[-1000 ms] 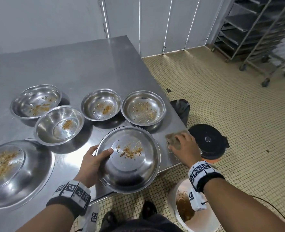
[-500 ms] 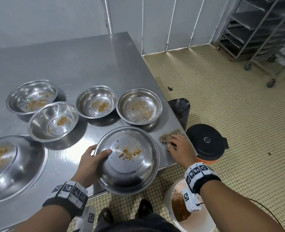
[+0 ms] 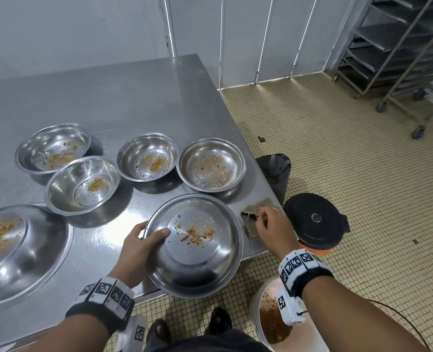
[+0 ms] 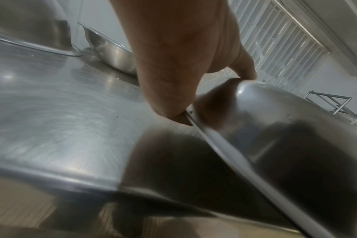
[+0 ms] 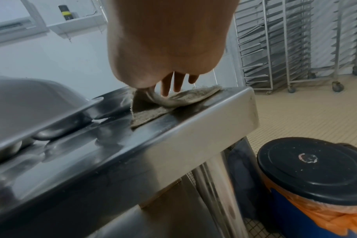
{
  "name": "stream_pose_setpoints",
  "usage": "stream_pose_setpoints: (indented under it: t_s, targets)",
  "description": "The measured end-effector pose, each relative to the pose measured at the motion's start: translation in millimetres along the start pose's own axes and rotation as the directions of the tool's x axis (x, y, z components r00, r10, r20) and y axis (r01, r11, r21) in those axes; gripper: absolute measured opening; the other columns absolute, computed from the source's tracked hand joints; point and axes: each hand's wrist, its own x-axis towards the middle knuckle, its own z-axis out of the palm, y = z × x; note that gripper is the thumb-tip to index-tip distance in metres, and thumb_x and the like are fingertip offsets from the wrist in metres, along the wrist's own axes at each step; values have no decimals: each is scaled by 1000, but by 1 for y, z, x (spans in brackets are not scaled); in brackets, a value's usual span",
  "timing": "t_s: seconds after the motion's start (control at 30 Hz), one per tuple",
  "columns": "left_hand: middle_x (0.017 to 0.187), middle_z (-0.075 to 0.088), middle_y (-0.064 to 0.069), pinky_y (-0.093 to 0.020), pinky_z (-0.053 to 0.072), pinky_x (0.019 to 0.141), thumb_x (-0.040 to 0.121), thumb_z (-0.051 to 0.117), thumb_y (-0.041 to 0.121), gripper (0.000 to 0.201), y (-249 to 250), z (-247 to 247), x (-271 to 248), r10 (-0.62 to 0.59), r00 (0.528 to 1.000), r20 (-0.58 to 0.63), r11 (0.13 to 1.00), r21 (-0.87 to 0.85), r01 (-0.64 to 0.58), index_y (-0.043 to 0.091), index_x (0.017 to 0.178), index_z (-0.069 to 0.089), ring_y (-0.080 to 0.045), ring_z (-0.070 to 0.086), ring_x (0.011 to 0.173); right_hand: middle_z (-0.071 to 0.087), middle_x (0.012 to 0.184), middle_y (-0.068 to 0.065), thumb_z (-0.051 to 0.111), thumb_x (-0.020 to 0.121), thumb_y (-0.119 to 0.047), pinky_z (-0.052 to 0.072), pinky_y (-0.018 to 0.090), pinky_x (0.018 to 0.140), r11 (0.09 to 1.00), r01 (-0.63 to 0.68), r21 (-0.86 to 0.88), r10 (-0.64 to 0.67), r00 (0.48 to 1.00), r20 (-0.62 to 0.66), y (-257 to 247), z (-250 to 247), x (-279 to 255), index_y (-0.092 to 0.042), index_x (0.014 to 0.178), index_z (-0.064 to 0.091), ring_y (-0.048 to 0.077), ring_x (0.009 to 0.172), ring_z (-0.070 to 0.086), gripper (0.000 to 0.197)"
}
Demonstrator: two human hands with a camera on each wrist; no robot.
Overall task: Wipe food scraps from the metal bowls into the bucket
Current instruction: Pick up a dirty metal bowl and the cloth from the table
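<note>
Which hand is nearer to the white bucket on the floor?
Right. The right hand pinches the cloth at the table edge, above the bucket. The left hand grips the bowl rim, farther left.

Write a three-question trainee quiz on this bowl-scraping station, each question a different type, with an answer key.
1. True or false: the left hand grips the tilted bowl by its rim, thumb inside.
2. Multiple choice: what do the right hand's fingers pinch?
A. a spoon
B. the cloth at the table corner
C. the black lid
3. Fill in: the white bucket holding brown scraps stands on the ____, below the right forearm.

Key: 1 true; 2 B; 3 floor.
</note>
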Motion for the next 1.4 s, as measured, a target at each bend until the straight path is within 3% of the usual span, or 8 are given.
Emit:
stream_pose_setpoints:
  t_s: [0.13, 0.43, 0.63, 0.73, 0.83, 0.97, 1.27, 1.4]
  targets:
    - [110, 71, -23, -31, 60, 58, 79, 84, 16, 60, 0, -3, -2, 5, 1000, -12, 1000, -14, -6, 9, 132, 56, -30, 78, 76, 57, 83, -3, 50, 100, -22, 56, 37, 63, 999, -35, 31, 35, 999, -27, -5, -1, 6, -24, 94, 46, 17, 73, 59, 7]
    - [105, 74, -23, -33, 61, 60, 79, 84, 16, 57, 1, -5, -7, 19, 999, -25, 999, -27, -20, 10, 130, 58, -34, 77, 79, 50, 140, 1, 48, 101, -19, 50, 41, 103, 995, 23, -101, -9, 990, 139, -6, 2, 13, -27, 148, 45, 19, 123, 51, 48]
    - [102, 75, -22, -31, 61, 60, 82, 83, 14, 53, 0, -7, -10, 15, 999, -30, 1000, -26, -16, 10, 128, 59, -34, 77, 79, 4, 169, 8, 45, 106, -29, 8, 55, 124, 936, 96, -337, 16, 950, 313, -8, -9, 36, -34, 140, 50, 29, 156, 0, 35]
    - [107, 74, -22, -30, 61, 61, 81, 83, 16, 59, -1, -10, -12, 19, 999, -30, 1000, -15, -19, 9, 134, 56, -32, 78, 81, 51, 139, 1, 46, 103, -29, 9, 57, 125, 926, 135, -354, -19, 950, 312, -8, -11, 41, -28, 108, 53, 23, 143, 34, 9]
    - [108, 73, -22, -29, 60, 60, 82, 82, 15, 59, -1, -10, -14, 19, 999, -27, 1000, -18, -19, 9, 135, 56, -30, 78, 80, 61, 85, -9, 45, 101, -25, 17, 54, 122, 943, 114, -312, -32, 966, 258, -16, -19, 40, -25, 93, 45, 18, 90, 57, 7]
    - [105, 74, -24, -32, 61, 59, 83, 80, 9, 53, -3, -7, -15, -6, 1000, -6, 998, -64, 6, 6, 131, 58, -32, 77, 76, 65, 99, 1, 49, 103, -22, 50, 41, 88, 998, -42, -52, 54, 967, 251, -20, -29, 33, -20, 111, 53, 25, 94, 59, 10]
    - [107, 72, -25, -34, 60, 59, 77, 86, 17, 62, -11, 2, -15, -2, 994, 109, 1000, 19, 0, 6, 131, 58, -32, 77, 74, 65, 98, 2, 51, 104, -43, 53, 47, 87, 880, -346, 326, 312, 938, 152, -17, -44, -14, -15, 102, 58, 21, 93, 62, 29]
    - [105, 76, -22, -52, 63, 79, 64, 97, 28, 76, -9, 6, -15, 6, 978, 210, 997, 73, -22, 12, 129, 60, -41, 76, 89, 63, 95, 3, 43, 104, -54, 49, 39, 73, 850, -368, 378, 386, 922, 31, -26, -60, -54, -15, 101, 54, 17, 88, 61, 40]
